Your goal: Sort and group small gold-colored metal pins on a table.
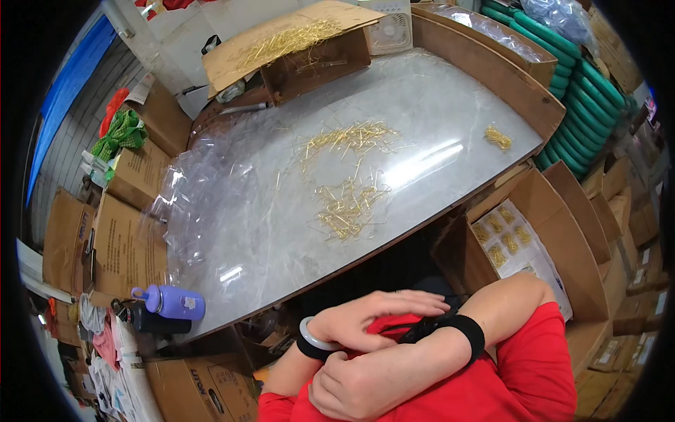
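Note:
My arms are crossed in front of my red shirt. My left hand (383,313) points to the right, its fingers stretched out and close together, over a black strap-like thing (422,329) beside my right forearm. A pale bangle (316,336) and a black band circle the left wrist. Lower down, my right hand (337,387) lies against the shirt next to my left forearm, fingers curled; whatever may be inside them is hidden. Beyond the hands, on the grey table (281,232), lie two loose heaps of thin gold-coloured bent wire pieces, a near heap (344,211) and a far heap (355,137).
A small gold bundle (498,137) sits at the table's right. Clear plastic pieces (204,190) cover its left side, near a purple bottle (179,302). An open carton (555,246) at right holds several gold bundles. More wires lie on a cardboard flap (295,39) at the back.

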`<act>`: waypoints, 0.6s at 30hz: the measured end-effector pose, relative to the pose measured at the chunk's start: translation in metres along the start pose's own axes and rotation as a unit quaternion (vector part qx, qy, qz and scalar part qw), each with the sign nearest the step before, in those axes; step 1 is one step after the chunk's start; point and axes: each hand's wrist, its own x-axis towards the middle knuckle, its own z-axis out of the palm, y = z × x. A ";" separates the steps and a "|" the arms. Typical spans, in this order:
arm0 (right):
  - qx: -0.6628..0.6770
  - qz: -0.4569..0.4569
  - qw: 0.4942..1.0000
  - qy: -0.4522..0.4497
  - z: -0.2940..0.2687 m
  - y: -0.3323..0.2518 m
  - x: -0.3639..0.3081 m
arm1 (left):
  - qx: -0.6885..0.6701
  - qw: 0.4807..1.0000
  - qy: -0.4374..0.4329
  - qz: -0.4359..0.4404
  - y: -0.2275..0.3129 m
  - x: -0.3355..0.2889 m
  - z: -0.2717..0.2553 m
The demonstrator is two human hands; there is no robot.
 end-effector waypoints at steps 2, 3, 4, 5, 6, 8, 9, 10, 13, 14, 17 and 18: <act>0.040 -0.046 0.994 0.089 0.007 -0.004 -0.003 | -0.012 0.996 0.063 -0.057 0.009 0.002 -0.005; 0.047 -0.052 0.995 0.067 0.013 -0.007 -0.005 | 0.060 0.987 0.114 -0.098 0.018 0.012 -0.002; 0.056 -0.061 0.996 0.044 0.015 -0.009 -0.004 | 0.172 0.975 0.112 -0.092 0.019 0.020 -0.003; 0.060 -0.063 0.995 0.044 0.015 -0.008 -0.004 | 0.198 0.970 0.087 -0.108 0.022 0.027 -0.003; 0.060 -0.058 0.996 0.042 0.015 -0.006 -0.004 | 0.224 0.965 0.062 -0.125 0.023 0.033 -0.003; 0.063 -0.053 0.996 0.039 0.013 -0.004 -0.005 | 0.215 0.968 0.039 -0.124 0.017 0.040 -0.002; 0.052 -0.054 0.997 0.017 0.009 -0.003 -0.005 | 0.210 0.970 0.011 -0.122 0.016 0.043 -0.001; 0.040 -0.055 0.998 -0.005 0.007 -0.002 -0.005 | 0.209 0.970 0.012 -0.123 0.012 0.044 0.000; 0.050 -0.038 0.998 -0.004 0.012 -0.002 -0.007 | 0.126 0.987 0.020 -0.103 0.001 0.044 0.000; 0.052 -0.038 0.998 -0.004 0.012 0.000 -0.007 | 0.124 0.987 0.021 -0.103 0.003 0.044 -0.001; 0.038 -0.058 0.998 -0.008 0.009 0.007 -0.007 | 0.242 0.962 -0.007 -0.123 0.019 0.052 -0.005; 0.037 -0.055 0.998 -0.014 0.009 0.009 -0.007 | 0.230 0.965 -0.008 -0.129 0.022 0.054 -0.008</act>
